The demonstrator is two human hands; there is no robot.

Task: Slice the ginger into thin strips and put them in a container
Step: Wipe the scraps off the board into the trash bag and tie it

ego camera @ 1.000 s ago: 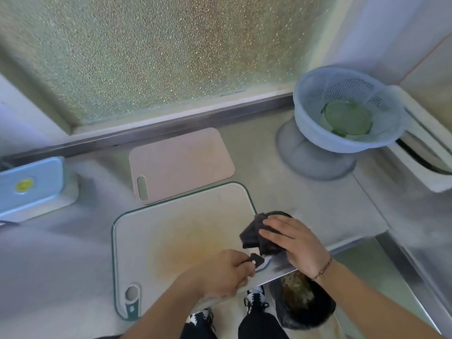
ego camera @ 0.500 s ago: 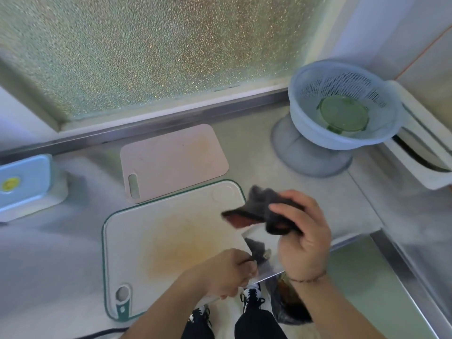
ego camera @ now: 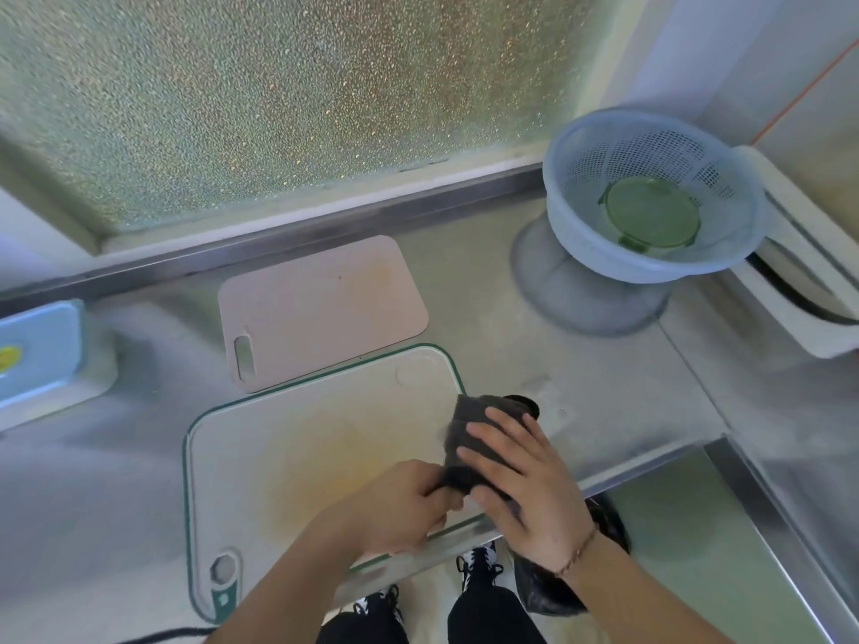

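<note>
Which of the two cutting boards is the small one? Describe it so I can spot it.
Start at the frosted window. On the counter just below lies the small pinkish cutting board. Unlike the bigger green-rimmed white board nearer the hands, it is rimless, with a slot handle.

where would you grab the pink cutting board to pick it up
Take the pink cutting board by its slotted handle hole at the near-left corner, coming from the front-left. It lies flat on the counter, so the slot gives the fingers a way in, and that corner is clear of the white board.
</note>
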